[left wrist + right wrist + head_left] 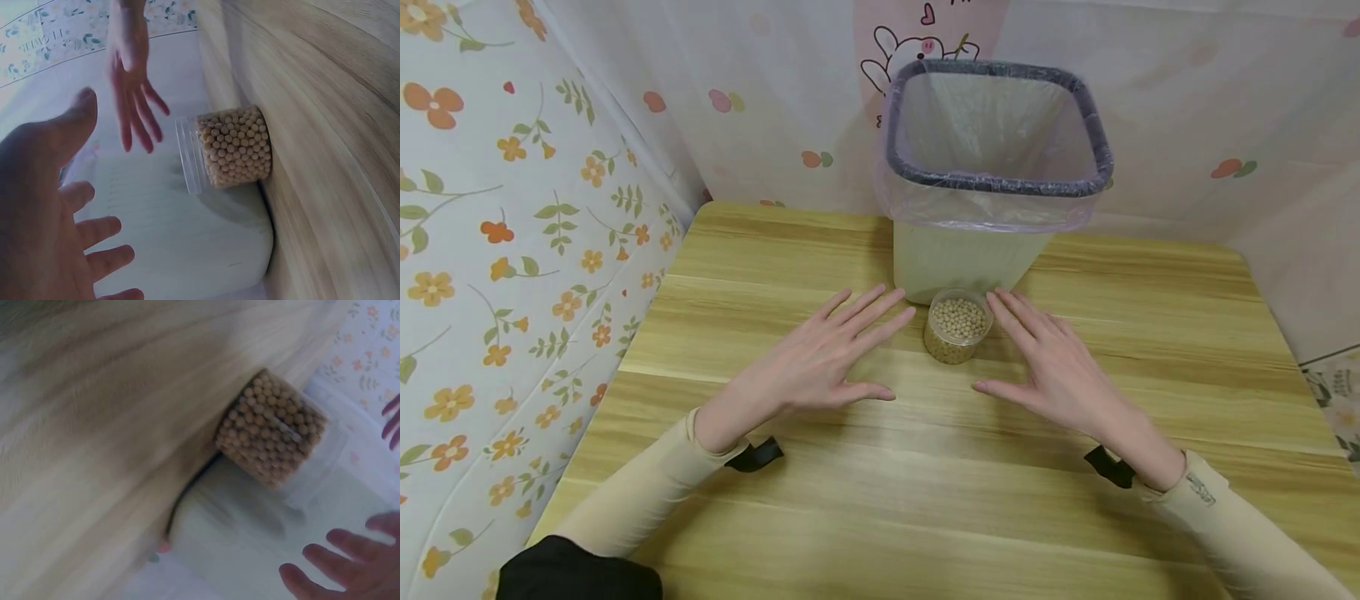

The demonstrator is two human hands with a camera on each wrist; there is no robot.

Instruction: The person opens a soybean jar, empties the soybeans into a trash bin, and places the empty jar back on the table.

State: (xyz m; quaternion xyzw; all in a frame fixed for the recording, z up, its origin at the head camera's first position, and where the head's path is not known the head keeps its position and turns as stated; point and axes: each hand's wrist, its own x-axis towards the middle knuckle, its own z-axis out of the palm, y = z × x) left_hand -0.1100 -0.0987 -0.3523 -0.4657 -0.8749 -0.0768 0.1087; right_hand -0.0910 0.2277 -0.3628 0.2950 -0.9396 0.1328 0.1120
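In the head view, the left hand (835, 350) lies left of centre and the right hand (1060, 362) right of centre, both with fingers released, extended and apart, grasping nothing. Between them, just below the middle of the frame's upper half, a clear plastic jar (950, 348) stands upright, well filled with beige pellets (961, 318); I cannot tell whether a clear lid covers it. Just behind it, at upper centre, is a pale trash bin (966, 260) with a dark rim (992, 183). A translucent liner (985, 215) is already fitted over that rim. The jar is still outside the bin, and neither hand has taken hold of it yet.

In the left wrist view, the left hand spreads along the left edge, and the right hand reaches down from the top, its fingertips near the jar's mouth, with a gap showing.

In the right wrist view, the jar is right of centre, with loose fingers at lower right and other fingertips at the right edge.

The tabletop (887, 492) is wood-grained; floral fabric (460, 292) hangs at left, cartoon-printed fabric (790, 100) behind.
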